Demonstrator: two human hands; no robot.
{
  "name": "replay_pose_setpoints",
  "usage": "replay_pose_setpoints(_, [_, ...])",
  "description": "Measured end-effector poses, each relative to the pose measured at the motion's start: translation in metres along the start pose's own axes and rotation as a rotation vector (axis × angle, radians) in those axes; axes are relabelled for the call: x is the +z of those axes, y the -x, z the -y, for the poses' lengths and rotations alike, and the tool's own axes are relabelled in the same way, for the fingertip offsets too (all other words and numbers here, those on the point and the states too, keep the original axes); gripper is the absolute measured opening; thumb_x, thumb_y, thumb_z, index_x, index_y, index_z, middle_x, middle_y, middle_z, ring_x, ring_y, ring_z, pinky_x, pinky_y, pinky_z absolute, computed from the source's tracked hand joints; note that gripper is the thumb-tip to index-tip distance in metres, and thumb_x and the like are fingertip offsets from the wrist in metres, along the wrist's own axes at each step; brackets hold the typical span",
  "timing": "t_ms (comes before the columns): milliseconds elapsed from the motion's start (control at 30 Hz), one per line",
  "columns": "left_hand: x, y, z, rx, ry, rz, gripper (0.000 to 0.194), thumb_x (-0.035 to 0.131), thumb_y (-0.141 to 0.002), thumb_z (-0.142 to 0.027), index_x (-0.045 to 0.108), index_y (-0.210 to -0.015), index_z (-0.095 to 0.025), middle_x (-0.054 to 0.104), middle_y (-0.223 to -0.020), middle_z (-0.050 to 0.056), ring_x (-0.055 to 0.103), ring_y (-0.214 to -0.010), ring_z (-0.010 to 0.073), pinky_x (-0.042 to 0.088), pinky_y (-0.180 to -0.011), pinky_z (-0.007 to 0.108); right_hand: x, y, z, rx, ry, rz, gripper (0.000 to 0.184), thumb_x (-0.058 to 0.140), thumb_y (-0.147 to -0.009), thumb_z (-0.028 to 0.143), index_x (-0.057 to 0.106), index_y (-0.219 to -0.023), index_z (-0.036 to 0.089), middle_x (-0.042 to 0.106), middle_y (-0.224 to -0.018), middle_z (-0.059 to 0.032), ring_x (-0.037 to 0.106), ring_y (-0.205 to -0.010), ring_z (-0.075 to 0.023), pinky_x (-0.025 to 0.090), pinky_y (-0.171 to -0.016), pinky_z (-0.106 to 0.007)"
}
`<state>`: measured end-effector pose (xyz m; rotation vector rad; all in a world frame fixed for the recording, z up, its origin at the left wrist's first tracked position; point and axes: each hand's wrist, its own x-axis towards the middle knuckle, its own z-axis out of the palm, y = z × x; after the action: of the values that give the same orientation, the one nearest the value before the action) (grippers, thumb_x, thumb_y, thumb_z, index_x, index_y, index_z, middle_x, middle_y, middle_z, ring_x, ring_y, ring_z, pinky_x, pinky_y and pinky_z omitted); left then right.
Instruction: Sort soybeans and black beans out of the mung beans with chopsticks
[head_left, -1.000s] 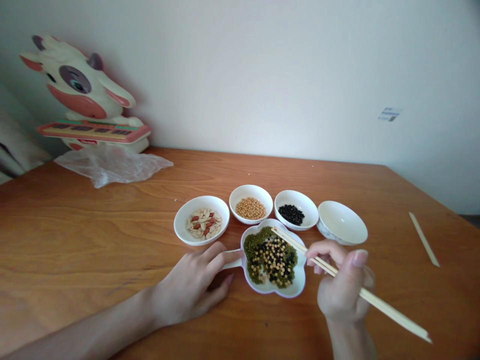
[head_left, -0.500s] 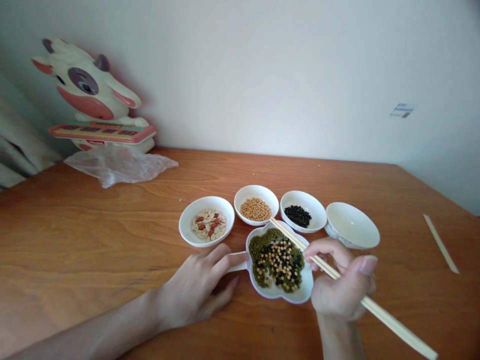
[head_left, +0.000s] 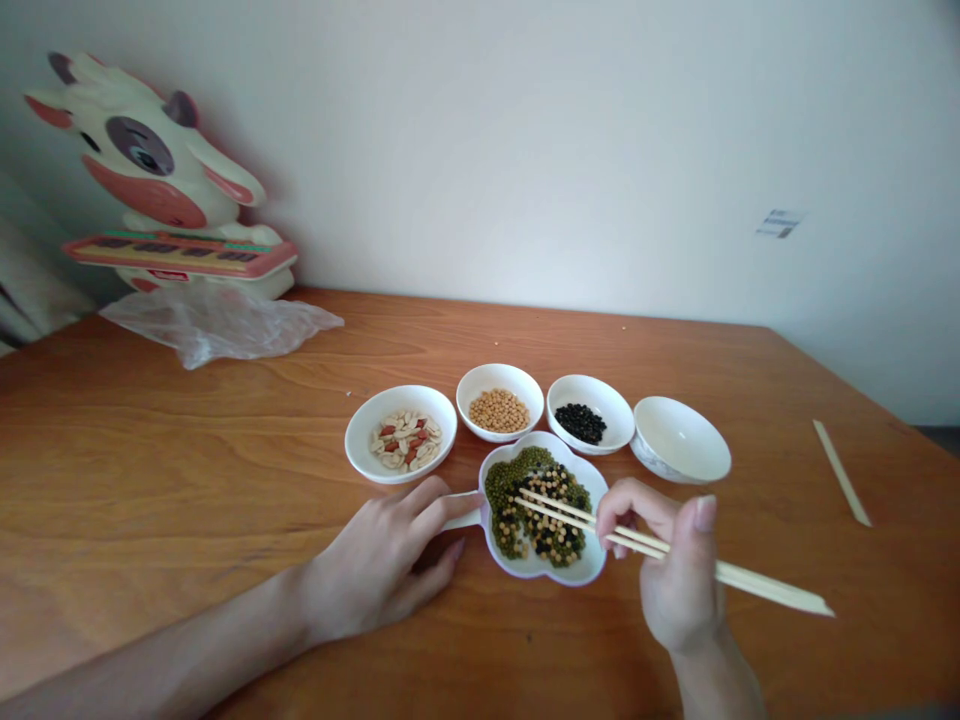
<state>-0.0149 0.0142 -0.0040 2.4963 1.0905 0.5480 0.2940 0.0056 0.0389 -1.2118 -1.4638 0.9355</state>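
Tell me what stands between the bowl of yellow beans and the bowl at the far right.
In the head view, the bowl of black beans stands between the bowl of yellow beans and the far-right bowl.

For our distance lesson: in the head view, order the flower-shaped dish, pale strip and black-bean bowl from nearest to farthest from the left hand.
1. Flower-shaped dish: touched by the left hand.
2. Black-bean bowl: behind the dish.
3. Pale strip: far right.
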Motion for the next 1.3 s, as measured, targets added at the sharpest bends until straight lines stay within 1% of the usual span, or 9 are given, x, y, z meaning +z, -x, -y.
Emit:
replay_pose_setpoints(100, [0.001,0.0,0.001,-0.004,0.0,-0.006,0.055,0.058,-0.103,-0.019,0.043,-0.154,-0.035,0.066,-0.127,0.006,0.072,-0.11,0.0252,0.064,-0.093,0.046,0.0,0.002,0.001,-0.013,-0.01,0.02,0.089,0.012,-0.102,0.083,0.065,-0.064,0.022,0.057,-0.058,-0.0033,0.052,-0.057,-0.0163,0.038,-0.054,-0.032])
replay_pose_setpoints(267, [0.001,0.0,0.001,-0.008,0.003,-0.003,0.055,0.058,-0.103,-0.018,0.044,-0.154,-0.033,0.066,-0.127,0.007,0.072,-0.109,0.0246,0.063,-0.093,0.044,0.008,0.004,0.007,-0.042,-0.021,0.148,0.083,0.015,-0.108,0.074,0.065,-0.065,0.022,0.059,-0.06,-0.0027,0.055,-0.057,-0.0152,0.039,-0.055,-0.03])
replay_pose_setpoints(333, [0.0,-0.001,0.0,-0.009,0.003,0.001,0.055,0.058,-0.103,-0.018,0.044,-0.153,-0.032,0.066,-0.126,0.007,0.072,-0.108,0.0245,0.063,-0.093,0.043,0.01,0.003,0.008,-0.045,-0.001,0.16,0.081,0.017,-0.11,0.069,0.063,-0.064,0.021,0.059,-0.06,-0.0026,0.055,-0.057,-0.0147,0.04,-0.055,-0.03])
replay_pose_setpoints(400, [0.0,-0.001,-0.001,-0.008,0.002,0.001,0.055,0.058,-0.103,-0.018,0.045,-0.153,-0.033,0.066,-0.126,0.007,0.072,-0.108,0.0245,0.063,-0.094,0.043,0.01,0.0,0.008,-0.044,0.032,0.125,0.078,0.021,-0.112,0.064,0.063,-0.063,0.021,0.059,-0.058,-0.0025,0.054,-0.056,-0.0141,0.04,-0.055,-0.029])
replay_pose_setpoints(500, [-0.001,-0.001,-0.001,-0.005,-0.005,-0.001,0.055,0.059,-0.102,-0.019,0.045,-0.154,-0.034,0.067,-0.126,0.007,0.072,-0.108,0.0246,0.063,-0.093,0.043,0.008,-0.004,0.004,-0.044,0.077,0.01,0.074,0.028,-0.112,0.062,0.066,-0.064,0.021,0.06,-0.058,-0.0025,0.054,-0.055,-0.0132,0.04,-0.054,-0.027])
replay_pose_setpoints(600, [0.0,0.001,-0.001,-0.004,-0.013,-0.01,0.055,0.059,-0.102,-0.019,0.045,-0.153,-0.033,0.067,-0.126,0.007,0.073,-0.107,0.0246,0.064,-0.092,0.042,0.005,-0.006,0.002,-0.047,0.089,-0.082,0.077,0.028,-0.111,0.065,0.069,-0.064,0.02,0.062,-0.056,-0.0036,0.053,-0.053,-0.0137,0.04,-0.051,-0.028])
replay_pose_setpoints(800, [-0.001,0.001,-0.002,0.005,-0.013,-0.029,0.053,0.059,-0.102,-0.019,0.046,-0.152,-0.032,0.068,-0.126,0.008,0.073,-0.108,0.0249,0.064,-0.092,0.042,-0.005,-0.003,0.008,-0.028,0.081,-0.182,0.087,0.019,-0.105,0.078,0.066,-0.059,0.021,0.06,-0.053,-0.0052,0.052,-0.052,-0.0155,0.04,-0.05,-0.03])
replay_pose_setpoints(1100, [-0.002,-0.001,-0.002,-0.001,-0.003,-0.008,0.055,0.059,-0.102,-0.018,0.045,-0.153,-0.033,0.067,-0.126,0.007,0.073,-0.107,0.0244,0.064,-0.091,0.042,-0.002,-0.007,-0.001,0.052,0.047,-0.14,0.092,0.012,-0.098,0.087,0.065,-0.062,0.022,0.059,-0.054,-0.005,0.05,-0.053,-0.0164,0.038,-0.051,-0.031])
replay_pose_setpoints(1300, [-0.002,-0.001,-0.002,-0.004,0.004,0.001,0.055,0.059,-0.102,-0.018,0.045,-0.153,-0.031,0.067,-0.124,0.008,0.072,-0.105,0.0245,0.064,-0.089,0.041,0.003,-0.012,-0.007,0.052,0.069,-0.082,0.09,0.011,-0.102,0.083,0.064,-0.064,0.021,0.057,-0.055,-0.0043,0.051,-0.054,-0.016,0.037,-0.052,-0.031])
